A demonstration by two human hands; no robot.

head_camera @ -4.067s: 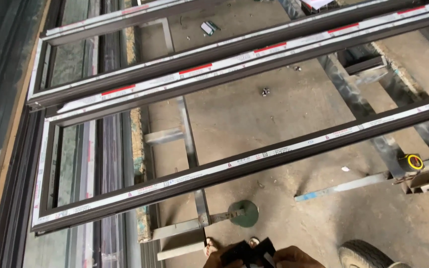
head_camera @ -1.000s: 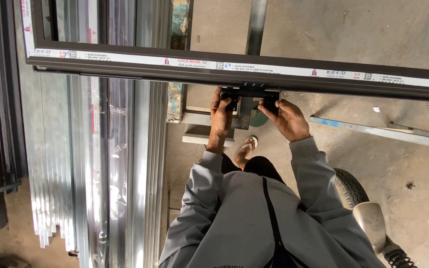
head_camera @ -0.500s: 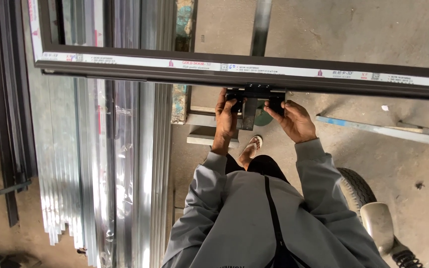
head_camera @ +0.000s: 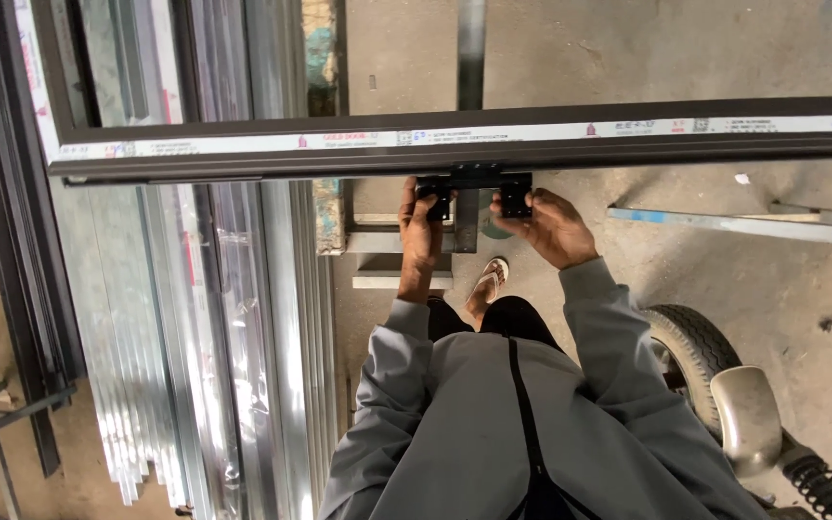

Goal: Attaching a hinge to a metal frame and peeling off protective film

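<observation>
While the black fitting [head_camera: 474, 188] sits pressed against the underside of the dark aluminium frame rail [head_camera: 455, 152], about midway along the visible length, both hands close on it from opposite ends: the left hand [head_camera: 423, 220] has its fingers curled around the fitting's left block, the right hand [head_camera: 548, 223] pinches the right block between thumb and fingers. Neither hand is released; both grip the fitting. Compared with half a second ago, the hands have risen slightly with the piece and the fitting now lies flush under the rail instead of hanging just below it; four seconds ago it was held low at the frame's near edge, well apart from this rail. Judgement: the piece has been brought into seating position and is being held there, alignment not confirmable from this view. A white protective film strip [head_camera: 570, 128] runs along the rail's upper face. Below, grey sleeves [head_camera: 392, 376] lead to the hands, and a sandalled foot [head_camera: 486, 284] stands on the concrete floor [head_camera: 686, 58]. Left of the person, a stack of bright aluminium profiles [head_camera: 214, 318] lies lengthwise. At right, a small tyre [head_camera: 690, 351] and a grey seat [head_camera: 748, 414] of some vehicle stand near the elbow.
</observation>
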